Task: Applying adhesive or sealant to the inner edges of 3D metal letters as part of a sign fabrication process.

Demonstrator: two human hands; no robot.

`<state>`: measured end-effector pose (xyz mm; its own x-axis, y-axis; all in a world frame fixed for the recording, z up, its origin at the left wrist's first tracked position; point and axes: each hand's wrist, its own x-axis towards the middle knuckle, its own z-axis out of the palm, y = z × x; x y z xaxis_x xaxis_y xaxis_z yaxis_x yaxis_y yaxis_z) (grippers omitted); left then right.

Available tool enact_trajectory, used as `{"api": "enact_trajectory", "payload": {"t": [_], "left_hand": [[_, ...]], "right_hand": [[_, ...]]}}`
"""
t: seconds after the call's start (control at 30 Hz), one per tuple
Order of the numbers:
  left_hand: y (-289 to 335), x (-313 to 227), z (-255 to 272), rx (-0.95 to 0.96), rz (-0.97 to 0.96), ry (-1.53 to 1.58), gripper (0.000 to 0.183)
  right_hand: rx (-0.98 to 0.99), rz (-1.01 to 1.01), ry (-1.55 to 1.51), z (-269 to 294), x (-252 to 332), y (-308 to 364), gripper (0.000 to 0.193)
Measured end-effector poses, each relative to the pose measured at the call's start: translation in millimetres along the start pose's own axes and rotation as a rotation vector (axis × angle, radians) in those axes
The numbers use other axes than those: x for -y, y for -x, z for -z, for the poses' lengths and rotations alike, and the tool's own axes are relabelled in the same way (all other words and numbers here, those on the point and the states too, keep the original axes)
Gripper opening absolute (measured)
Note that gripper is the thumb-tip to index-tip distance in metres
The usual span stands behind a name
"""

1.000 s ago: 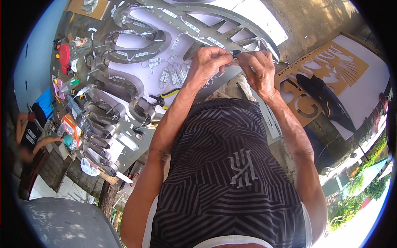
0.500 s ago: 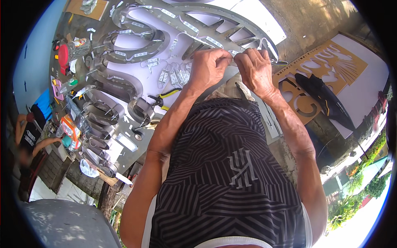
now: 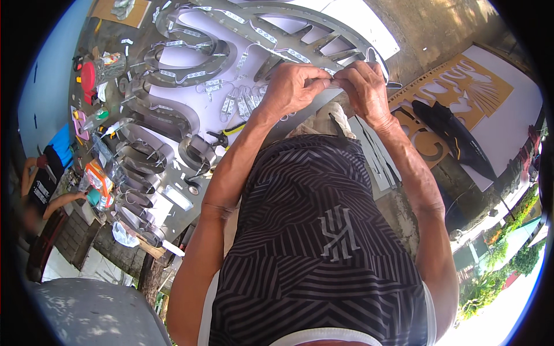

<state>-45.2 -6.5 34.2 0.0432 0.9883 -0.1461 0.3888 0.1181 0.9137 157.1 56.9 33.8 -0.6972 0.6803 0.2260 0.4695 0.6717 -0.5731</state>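
My left hand [image 3: 292,89] and my right hand [image 3: 366,95] meet fingertip to fingertip above the near edge of the work. Both are pinched on a thin white wire of an LED module string [image 3: 297,55]; the exact spot in the fingers is too small to make out. The string runs along a large grey metal sign frame [image 3: 277,12], and a white wire loop [image 3: 372,53] sticks up behind my right hand. More LED modules [image 3: 245,101] lie bunched beyond my left wrist. Yellow-and-black pliers [image 3: 225,136] lie beside my left forearm, partly covered by it.
Several curved metal letter shells [image 3: 147,150] fill the table to the left, with bottles and a red round item [image 3: 88,75] farther out. At right, a tan cut-out stencil sheet [image 3: 482,86] and a black folded item [image 3: 450,135] lie on a white board. Another person [image 3: 46,187] sits far left.
Both my hands have shifted slightly to the right, with the fingertips still together on the wire. My left forearm now covers more of the pliers.
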Motion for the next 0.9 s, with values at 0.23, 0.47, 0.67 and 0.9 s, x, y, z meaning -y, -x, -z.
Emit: {"api": "enact_trajectory", "payload": {"t": [0.23, 0.47, 0.67, 0.9], "left_hand": [[-8.0, 5.6, 7.8, 0.131, 0.22, 0.285, 0.017], [-13.7, 3.8, 13.7, 0.202, 0.457, 0.584, 0.023], [-13.9, 6.7, 14.8, 0.248, 0.46, 0.64, 0.021], [-5.5, 9.4, 9.8, 0.199, 0.317, 0.423, 0.02]], "right_hand": [[0.099, -0.003, -0.156, 8.9, -4.4, 1.9, 0.03], [0.055, 0.055, -0.099, 0.9, -2.3, 4.7, 0.035], [-0.049, 0.194, -0.019, 3.8, -2.8, 4.5, 0.041], [-0.079, 0.206, -0.008, 3.8, -12.9, 9.3, 0.043]]}}
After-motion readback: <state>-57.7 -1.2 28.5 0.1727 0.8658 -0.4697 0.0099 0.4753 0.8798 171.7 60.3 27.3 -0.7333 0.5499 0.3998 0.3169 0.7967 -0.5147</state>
